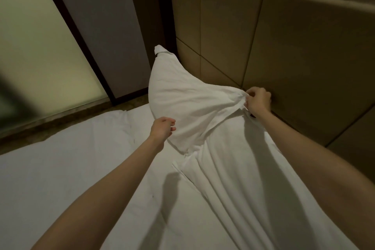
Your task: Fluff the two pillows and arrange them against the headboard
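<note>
White pillow leaning on the headboard, its lower edge lost among white folds — second pillow hard to tell apart, right hand pinching a bunched corner, left hand half-curled at its edge — grip unclear, bed beneath.

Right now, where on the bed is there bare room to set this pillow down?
The sheet lies bare left of the left hand, out to the floor-side edge. Along the headboard it is crowded: the pillow, the right hand and rumpled white bedding.

A white pillow is stood tilted against the tan headboard, one corner pointed toward twelve o'clock, its near corners pinched.
</note>
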